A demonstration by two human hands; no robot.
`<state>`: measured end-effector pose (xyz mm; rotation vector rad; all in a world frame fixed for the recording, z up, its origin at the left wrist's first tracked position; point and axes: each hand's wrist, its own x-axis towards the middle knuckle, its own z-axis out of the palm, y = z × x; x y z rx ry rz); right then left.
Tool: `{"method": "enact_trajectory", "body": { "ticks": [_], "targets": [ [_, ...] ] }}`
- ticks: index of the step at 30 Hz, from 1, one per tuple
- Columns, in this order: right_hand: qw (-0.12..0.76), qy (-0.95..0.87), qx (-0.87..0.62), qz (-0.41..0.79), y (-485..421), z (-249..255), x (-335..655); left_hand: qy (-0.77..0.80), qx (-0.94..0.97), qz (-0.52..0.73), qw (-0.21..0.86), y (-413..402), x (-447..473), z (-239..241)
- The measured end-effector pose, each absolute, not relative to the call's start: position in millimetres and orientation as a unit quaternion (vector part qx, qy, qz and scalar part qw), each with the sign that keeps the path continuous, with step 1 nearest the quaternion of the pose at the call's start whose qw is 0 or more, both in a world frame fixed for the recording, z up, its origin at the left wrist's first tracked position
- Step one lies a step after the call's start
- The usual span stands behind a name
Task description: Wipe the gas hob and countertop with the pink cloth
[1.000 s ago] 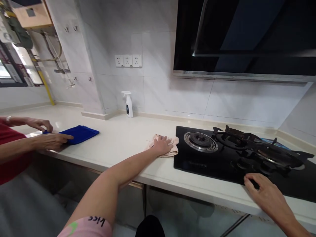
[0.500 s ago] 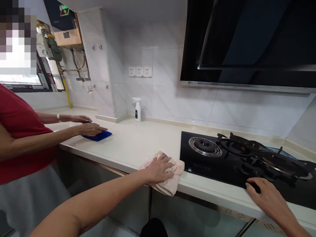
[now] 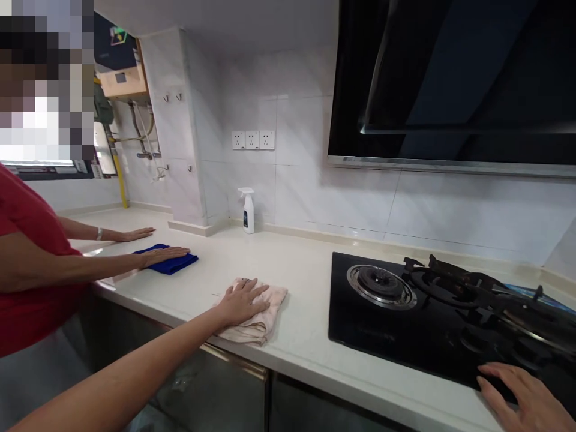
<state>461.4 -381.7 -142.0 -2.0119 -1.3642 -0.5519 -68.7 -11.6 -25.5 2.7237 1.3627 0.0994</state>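
A kitchen, seen from the person's own head. Their left hand lies flat with fingers spread, gripping nothing, pressing a crumpled pale pink cloth onto the cream stone desk. The cloth sits near the desk's front edge, left of the black glass gas hob. The right hand rests open and empty on the hob's front edge. Further left, another person's hand presses on a dark blue cloth. The desk looks clean around the pink cloth. Whether the hob has been wiped cannot be told.
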Motion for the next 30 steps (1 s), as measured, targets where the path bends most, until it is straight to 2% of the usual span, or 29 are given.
{"method": "enact_trajectory", "body": {
  "ticks": [8, 14, 23, 30],
  "targets": [
    [0.278, -0.496, -0.801, -0.186, -386.7, -126.8, 442.4, 0.509, 0.859, 0.054, 0.037, 41.5, 7.7, -26.0],
    [0.304, -0.463, -0.809, -0.195, -380.9, -122.6, 438.7, 0.535, 0.841, 0.062, 0.052, 59.5, 62.9, -18.4],
    [0.284, -0.464, -0.807, -0.232, -378.4, -119.0, 432.0, 0.398, 0.914, 0.059, 0.041, -25.3, 96.8, -33.1],
    [0.238, -0.450, -0.830, -0.228, -379.0, -111.6, 424.6, 0.338, 0.935, 0.091, 0.049, -81.7, 72.5, -34.5]
  ]
}}
